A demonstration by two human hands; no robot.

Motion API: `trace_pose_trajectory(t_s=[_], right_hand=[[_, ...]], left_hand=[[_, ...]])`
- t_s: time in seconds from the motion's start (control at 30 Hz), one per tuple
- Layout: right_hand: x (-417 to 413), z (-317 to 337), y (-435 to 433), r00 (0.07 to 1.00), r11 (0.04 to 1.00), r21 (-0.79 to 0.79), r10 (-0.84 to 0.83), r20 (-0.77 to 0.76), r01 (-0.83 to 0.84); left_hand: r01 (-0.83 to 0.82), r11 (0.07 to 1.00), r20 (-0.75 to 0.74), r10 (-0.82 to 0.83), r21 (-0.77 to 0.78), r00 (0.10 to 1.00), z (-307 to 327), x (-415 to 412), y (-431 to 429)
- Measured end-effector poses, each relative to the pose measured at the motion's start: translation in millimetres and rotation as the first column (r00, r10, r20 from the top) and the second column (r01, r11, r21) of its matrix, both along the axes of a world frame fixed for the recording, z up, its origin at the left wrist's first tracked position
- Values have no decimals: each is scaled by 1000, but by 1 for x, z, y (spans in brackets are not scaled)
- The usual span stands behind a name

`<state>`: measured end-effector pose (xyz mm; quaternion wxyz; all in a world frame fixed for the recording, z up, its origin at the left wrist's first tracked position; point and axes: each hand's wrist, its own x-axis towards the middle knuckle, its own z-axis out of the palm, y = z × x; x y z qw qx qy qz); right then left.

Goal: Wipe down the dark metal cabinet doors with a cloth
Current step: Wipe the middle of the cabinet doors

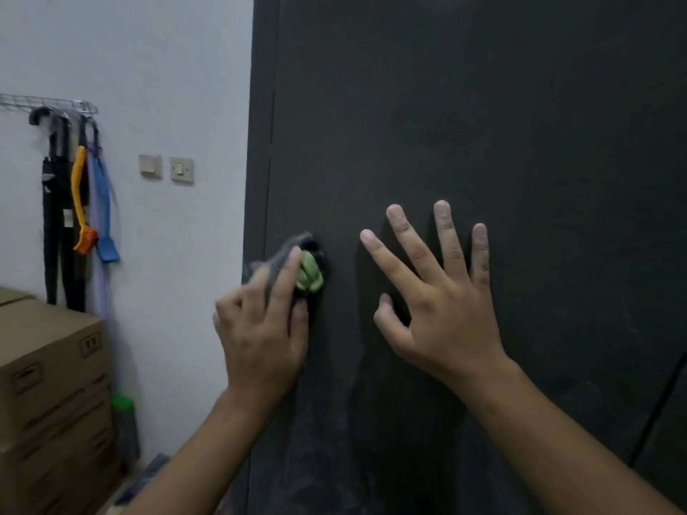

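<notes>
A dark metal cabinet door (483, 124) fills the middle and right of the head view. My left hand (260, 328) grips a bunched grey and green cloth (308, 275) and presses it against the door near its left edge. My right hand (442, 291) lies flat on the door to the right of the cloth, fingers spread, holding nothing. Faint dusty smears show on the door below both hands.
Stacked cardboard boxes (48, 384) stand at the lower left against a white wall. Above them a wire rack (48, 105) holds hanging brushes, an orange one (80, 202) and a blue one (106, 213). Two wall switches (167, 168) sit beside the cabinet. A second door seam (658, 403) runs at lower right.
</notes>
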<state>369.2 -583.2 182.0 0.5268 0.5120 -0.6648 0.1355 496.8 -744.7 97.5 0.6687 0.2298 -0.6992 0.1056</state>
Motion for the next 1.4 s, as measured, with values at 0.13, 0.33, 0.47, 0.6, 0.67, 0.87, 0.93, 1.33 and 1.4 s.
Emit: trace_pose_trajectory(t_s=[0.13, 0.33, 0.47, 0.6, 0.67, 0.87, 0.93, 1.33, 1.4], right_hand=[[-1, -3, -3, 1000, 1000, -18, -1, -5, 1], [-1, -4, -7, 1000, 998, -64, 13, 1, -13], [-1, -5, -7, 1000, 997, -75, 21, -4, -21], [1, -6, -9, 1000, 996, -90, 26, 10, -25], [2, -7, -10, 1000, 996, -92, 24, 13, -22], [8, -10, -15, 999, 995, -96, 34, 28, -31], [9, -10, -15, 998, 994, -96, 45, 32, -42], [3, -14, -8, 997, 997, -18, 79, 11, -78], [0, -18, -6, 996, 996, 6, 85, -18, -85]], left_hand=[[50, 990, 204, -22, -130, 979, -47, 14, 1], [80, 996, -21, -79, 43, 997, 9, 25, -22], [94, 987, -133, -77, 130, 988, 30, 23, -27], [72, 988, -105, -58, 139, 993, -23, 19, -19], [73, 979, -71, -60, 191, 996, -59, 22, -16], [125, 963, -30, -122, 239, 992, -75, 33, -13], [133, 971, -62, -123, 201, 991, -53, 32, -17], [48, 995, 111, -58, 92, 992, -162, -2, 25], [65, 990, 129, -80, 122, 988, -172, 1, 29]])
